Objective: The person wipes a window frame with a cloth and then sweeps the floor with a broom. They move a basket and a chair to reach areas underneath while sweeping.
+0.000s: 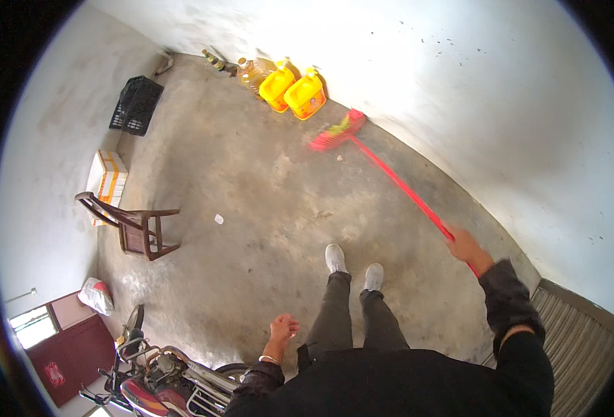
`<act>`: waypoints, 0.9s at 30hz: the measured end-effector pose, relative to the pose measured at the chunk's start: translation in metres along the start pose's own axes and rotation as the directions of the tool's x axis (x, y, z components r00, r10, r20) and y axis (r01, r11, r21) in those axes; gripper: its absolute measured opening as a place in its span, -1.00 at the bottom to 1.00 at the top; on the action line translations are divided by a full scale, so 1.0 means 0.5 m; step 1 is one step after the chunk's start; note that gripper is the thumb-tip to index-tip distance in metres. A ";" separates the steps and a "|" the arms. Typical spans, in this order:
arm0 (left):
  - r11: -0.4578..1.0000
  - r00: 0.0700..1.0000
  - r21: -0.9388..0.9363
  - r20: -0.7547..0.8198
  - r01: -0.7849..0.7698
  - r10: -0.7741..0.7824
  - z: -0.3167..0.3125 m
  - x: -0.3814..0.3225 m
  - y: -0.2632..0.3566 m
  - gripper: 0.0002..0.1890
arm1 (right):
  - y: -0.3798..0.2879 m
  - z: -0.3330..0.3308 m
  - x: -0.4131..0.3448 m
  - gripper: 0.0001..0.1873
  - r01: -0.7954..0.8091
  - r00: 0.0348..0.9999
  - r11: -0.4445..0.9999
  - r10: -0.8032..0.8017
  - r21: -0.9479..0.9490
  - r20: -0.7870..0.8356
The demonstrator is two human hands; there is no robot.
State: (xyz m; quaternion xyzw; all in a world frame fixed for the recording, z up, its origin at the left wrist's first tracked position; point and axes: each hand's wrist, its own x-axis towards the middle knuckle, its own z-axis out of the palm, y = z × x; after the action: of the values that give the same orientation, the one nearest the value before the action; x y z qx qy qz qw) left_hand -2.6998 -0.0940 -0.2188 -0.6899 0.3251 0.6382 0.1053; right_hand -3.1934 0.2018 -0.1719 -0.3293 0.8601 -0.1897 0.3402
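A red broom [401, 185] slants across the floor from my right hand [466, 245], which is shut around its long handle. Its red and yellow-green bristle head [338, 130], blurred, is on the concrete floor [265, 198] near the foot of the white wall, just right of two yellow jugs [306, 98]. My left hand [284, 327] hangs beside my left leg with its fingers loosely curled, and no object shows in it. A small pale scrap [219, 219] and a tiny light bit [339, 158] lie on the floor.
A clear oil bottle [252, 75] and a green glass bottle [214, 61] stand along the wall. At left are a black plastic crate [137, 104], a white taped box [110, 177], a wooden chair [137, 229], a plastic bag [96, 297] and a motorcycle [166, 378]. A ribbed shutter [572, 339] is at right.
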 end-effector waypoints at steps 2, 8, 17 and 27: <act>0.999 1.000 0.037 0.015 -0.012 0.012 0.019 -0.012 0.000 -0.76 | 0.083 0.028 -0.134 -0.46 -0.152 0.988 0.988 0.152 -0.007 0.040; 0.998 0.996 0.061 0.088 -0.031 0.025 0.089 -0.033 -0.016 -0.77 | -0.055 -0.018 -0.465 -0.45 -0.495 0.868 0.785 0.464 0.372 0.175; 0.975 0.981 -0.174 0.113 -0.139 0.160 0.111 -0.048 -0.017 -0.76 | -0.100 0.056 -0.420 -0.42 -0.501 0.858 0.675 0.468 0.541 0.210; 0.982 0.999 -0.183 0.017 -0.042 0.046 -0.019 0.011 -0.008 -0.79 | -0.380 0.044 -0.261 -0.41 -0.585 0.810 0.429 0.256 0.688 0.528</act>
State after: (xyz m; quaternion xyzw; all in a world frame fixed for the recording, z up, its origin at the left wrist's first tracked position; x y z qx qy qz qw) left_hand -2.6901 -0.0980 -0.2235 -0.6826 0.2795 0.6746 0.0310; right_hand -3.0225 0.1551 -0.0227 0.0729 0.6465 -0.4170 0.6347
